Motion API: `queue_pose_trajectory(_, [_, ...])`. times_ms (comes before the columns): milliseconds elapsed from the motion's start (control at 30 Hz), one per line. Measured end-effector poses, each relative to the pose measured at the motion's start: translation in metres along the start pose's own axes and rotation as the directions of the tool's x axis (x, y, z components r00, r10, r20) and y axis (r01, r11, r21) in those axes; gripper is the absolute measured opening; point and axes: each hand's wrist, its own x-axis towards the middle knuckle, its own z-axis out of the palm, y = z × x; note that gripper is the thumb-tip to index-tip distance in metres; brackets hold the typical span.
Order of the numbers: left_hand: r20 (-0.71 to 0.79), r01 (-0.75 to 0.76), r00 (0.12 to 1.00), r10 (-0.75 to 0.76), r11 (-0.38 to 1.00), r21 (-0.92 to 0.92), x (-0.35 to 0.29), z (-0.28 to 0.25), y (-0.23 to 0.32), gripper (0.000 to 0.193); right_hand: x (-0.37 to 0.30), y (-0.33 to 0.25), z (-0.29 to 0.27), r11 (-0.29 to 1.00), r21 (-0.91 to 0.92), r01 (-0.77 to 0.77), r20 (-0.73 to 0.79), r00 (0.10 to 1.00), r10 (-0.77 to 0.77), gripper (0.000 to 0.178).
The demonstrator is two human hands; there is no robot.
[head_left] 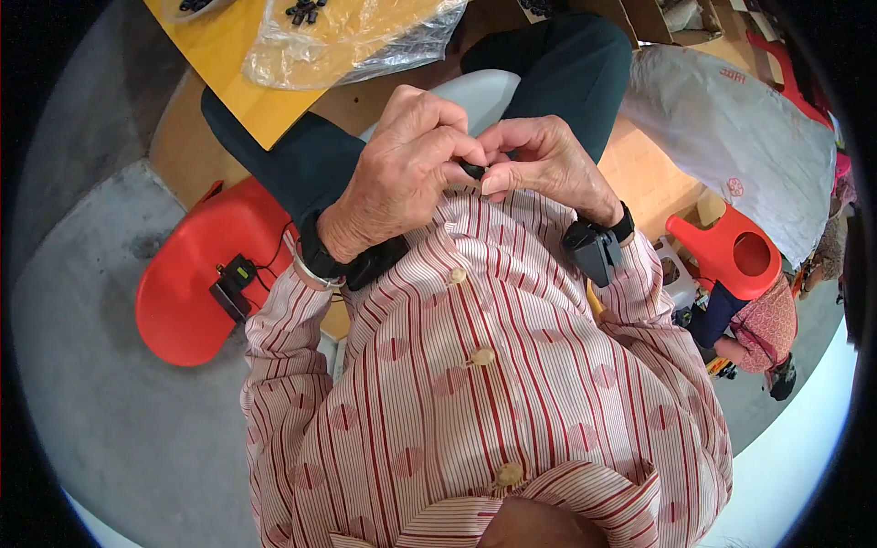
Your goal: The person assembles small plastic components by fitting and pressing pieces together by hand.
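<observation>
Both hands meet in front of my chest around one small black part [472,170], mostly covered by fingers, so its exact kind cannot be made out. My left hand [402,169] pinches it between thumb and forefinger. From the other side my right hand [544,160] closes thumb and forefinger at its right end. Beyond the hands, several small black parts [306,13] lie on a clear plastic bag [352,46] on the yellow table [269,114]. A pale grey basin [493,89] sits between my legs.
Left of me stands a red chair [178,301] with a small black device [237,271] on it. To the right are a large white sack [731,128] and a red stool [735,251], with another person [767,324] close by. Open cardboard boxes [681,23] stand at the far right.
</observation>
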Motion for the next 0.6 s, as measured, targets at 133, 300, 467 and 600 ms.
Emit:
queue_pose_trajectory(133, [0.014, 0.06, 0.998, -0.059, 0.996, -0.063, -0.002, -0.001, 0.0, 0.018, -0.001, 0.001, 0.002, 0.999, 0.031, -0.012, 0.007, 1.0, 0.012, 0.024])
queue_pose_trajectory(300, [0.031, 0.055, 0.998, -0.053, 0.995, -0.083, -0.002, -0.002, -0.001, 0.015, -0.003, 0.003, 0.008, 1.0, 0.03, 0.002, -0.016, 1.0, -0.002, 0.018])
queue_pose_trajectory(467, [0.011, 0.06, 0.998, -0.059, 0.993, -0.106, -0.003, -0.003, 0.001, 0.014, -0.003, 0.006, 0.014, 0.996, 0.074, 0.054, -0.035, 0.998, -0.051, 0.016])
queue_pose_trajectory(600, [0.008, 0.058, 0.998, -0.057, 0.994, -0.095, -0.003, -0.002, -0.001, 0.015, -0.002, 0.012, 0.017, 0.987, 0.144, 0.067, -0.072, 0.996, -0.057, 0.017])
